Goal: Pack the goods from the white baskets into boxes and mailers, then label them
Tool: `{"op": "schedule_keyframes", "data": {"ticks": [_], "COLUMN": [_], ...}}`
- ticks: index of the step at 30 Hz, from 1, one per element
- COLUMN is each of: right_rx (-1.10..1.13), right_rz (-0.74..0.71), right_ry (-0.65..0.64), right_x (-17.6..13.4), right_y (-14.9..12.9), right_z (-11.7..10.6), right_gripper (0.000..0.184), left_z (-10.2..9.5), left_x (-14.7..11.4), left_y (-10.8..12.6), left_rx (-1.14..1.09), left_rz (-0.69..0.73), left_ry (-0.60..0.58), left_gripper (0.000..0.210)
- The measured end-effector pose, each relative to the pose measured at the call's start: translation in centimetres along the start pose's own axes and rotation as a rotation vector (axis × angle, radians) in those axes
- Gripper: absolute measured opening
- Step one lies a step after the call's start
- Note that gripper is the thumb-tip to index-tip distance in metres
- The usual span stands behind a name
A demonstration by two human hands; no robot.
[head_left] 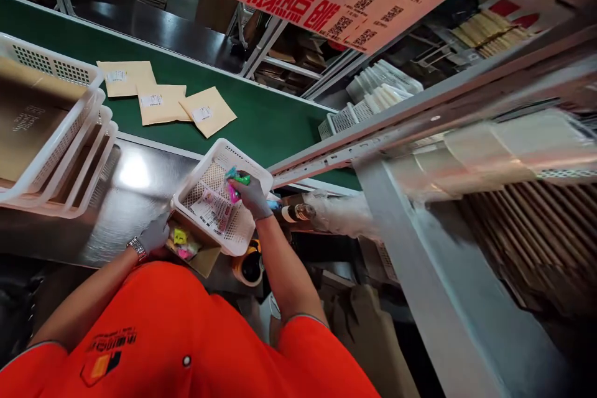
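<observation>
My right hand (pixel 255 198), in a grey glove, is closed on small bright items (pixel 239 179) in green, blue and pink; their exact kind is too small to tell. It is over a white plastic basket (pixel 186 194), where printed paper slips (pixel 212 210) lie. In a matching glove, my left hand (pixel 155 234) is at the left side of an open cardboard box (pixel 206 259), its fingers partly hidden by the box. Yellow and pink small items (pixel 181 241) lie inside the box, which sits against the basket's near side.
Beyond the basket runs a green conveyor belt (pixel 280 130) carrying several padded envelopes (pixel 163 104). Stacked white baskets (pixel 60 168) stand at the left on the metal table (pixel 135 174). A tape roll (pixel 249 266) lies near my right forearm. A metal post (pixel 420 261) rises at right.
</observation>
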State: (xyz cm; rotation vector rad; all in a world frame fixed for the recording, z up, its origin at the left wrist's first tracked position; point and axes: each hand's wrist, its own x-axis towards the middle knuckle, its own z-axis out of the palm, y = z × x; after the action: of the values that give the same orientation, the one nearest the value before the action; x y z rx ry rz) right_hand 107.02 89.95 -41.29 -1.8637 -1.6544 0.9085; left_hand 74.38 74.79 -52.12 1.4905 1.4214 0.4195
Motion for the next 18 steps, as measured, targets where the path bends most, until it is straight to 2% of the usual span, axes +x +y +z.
{"op": "schedule_keyframes", "data": {"ticks": [3,4,6,8,11,14,18], "right_rx": [0.319,0.350,0.238,-0.008,-0.350,-0.455,-0.395], "right_rz": [-0.085,-0.118,-0.203,-0.298,-0.371,-0.427,-0.640], "right_ry": [-0.331,-0.433,-0.530,-0.525,-0.516,-0.472,-0.373], "right_x": [-7.6,-9.9,-13.6,-15.7,-16.7,-17.0,-17.6], "right_y": [0.1,-0.1,-0.5,-1.1,-1.8,-1.8,-1.1], "right_z": [1.9,3.2,6.5,9.8,12.9,12.9,11.1], "right_gripper": [0.052,0.048,0.037,0.035,0.067,0.089,0.084], "left_z": [-0.5,-0.6,-0.9,-1.3,-1.6,-1.7,-1.8], "left_x": [0.1,0.1,0.2,0.2,0.2,0.0,-0.2], "left_y": [0.2,0.3,0.4,0.6,0.9,1.1,1.4], "left_rx": [0.023,0.025,0.026,0.032,0.036,0.029,0.052], "left_rz": [0.009,0.015,0.018,0.004,-0.005,0.024,0.020], "left_ry": [-0.045,-0.047,-0.046,-0.048,-0.057,-0.057,-0.066], "left_gripper": [0.072,0.072,0.073,0.072,0.074,0.076,0.074]}}
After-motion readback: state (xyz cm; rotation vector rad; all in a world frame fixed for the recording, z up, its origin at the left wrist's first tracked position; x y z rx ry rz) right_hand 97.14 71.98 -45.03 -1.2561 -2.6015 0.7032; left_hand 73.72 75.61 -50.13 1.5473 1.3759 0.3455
